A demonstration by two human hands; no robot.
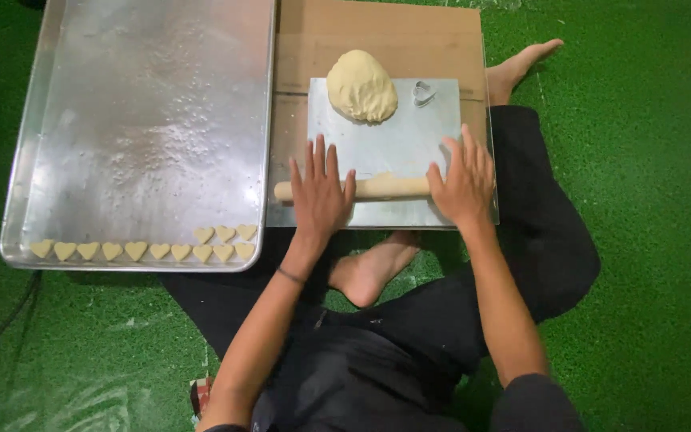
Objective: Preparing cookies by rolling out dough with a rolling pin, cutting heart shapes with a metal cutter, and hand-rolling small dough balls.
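— Where's the pale wooden rolling pin?

— Lying across the near end of the square metal sheet, under both palms — left hand and right hand flat, fingers spread, gripping nothing.

— And the dough?

— A rounded pale yellow lump at the far edge, beside a small metal heart-shaped cutter.

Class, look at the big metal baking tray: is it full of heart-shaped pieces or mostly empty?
Mostly empty. The baking tray holds heart-shaped pieces only along its near edge, one row with a few more stacked above at the right end; the rest shows bare metal.
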